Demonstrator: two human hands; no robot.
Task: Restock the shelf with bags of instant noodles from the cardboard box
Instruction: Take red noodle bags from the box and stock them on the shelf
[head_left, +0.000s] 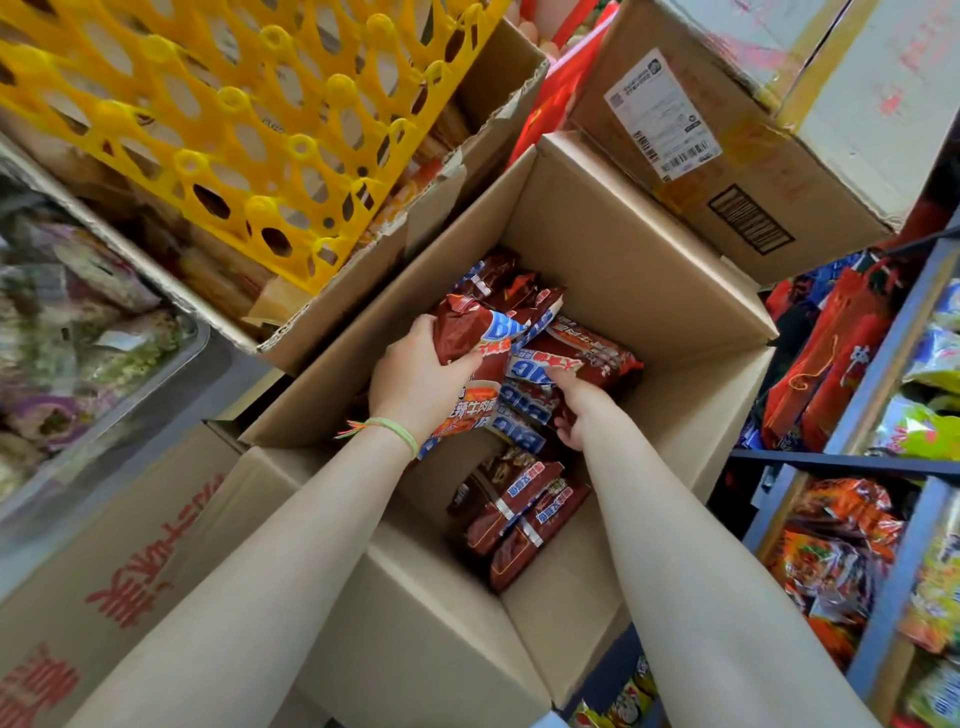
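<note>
Both forearms reach into cardboard box (613, 270). Left hand (415, 382) grips noodle bag (467, 332); right hand (579, 410), at 3 o'clock, pinches another. Pickup step; next: lift toward shelf (893, 332).

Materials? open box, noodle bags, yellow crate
Open box: plain brown corrugated cardboard, matte, creased flaps.
Noodle bags: thin glossy plastic film, probably; crinkles and glare.
Yellow crate: rigid moulded plastic lattice, slight sheen.
</note>
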